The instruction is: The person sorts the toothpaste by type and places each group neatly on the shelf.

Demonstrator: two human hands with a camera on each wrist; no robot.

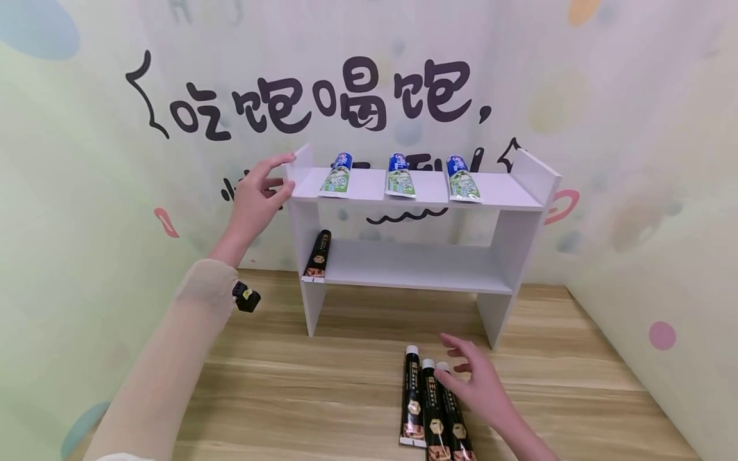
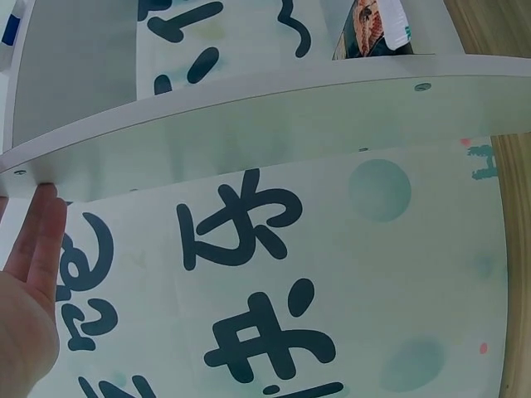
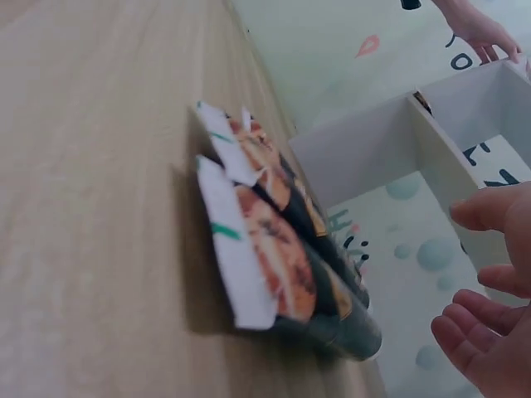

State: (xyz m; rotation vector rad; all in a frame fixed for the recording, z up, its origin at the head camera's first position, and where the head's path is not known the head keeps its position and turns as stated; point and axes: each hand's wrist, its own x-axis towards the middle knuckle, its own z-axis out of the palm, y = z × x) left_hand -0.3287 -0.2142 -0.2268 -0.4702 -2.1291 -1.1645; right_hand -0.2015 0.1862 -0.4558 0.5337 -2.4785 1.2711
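My left hand (image 1: 254, 198) touches the upper left side panel of a white two-tier shelf (image 1: 415, 272). In the left wrist view the fingers (image 2: 43, 240) lie straight against the panel's outer face. My right hand (image 1: 475, 387) hovers over three black toothpaste tubes (image 1: 412, 397) with white caps, lying on the table. Its fingers are spread and loosely bent, holding nothing; in the right wrist view a gap separates that hand (image 3: 498, 332) from the tubes (image 3: 282, 249). Another black toothpaste tube (image 1: 318, 256) lies at the left end of the lower tier.
Three blue-and-green toothpaste tubes (image 1: 337, 176) lie spaced along the top tier, crimped ends toward the front edge. The shelf stands on a wood-grain table (image 1: 323, 384) against a wall (image 1: 115, 192) with black lettering. Side walls flank the table.
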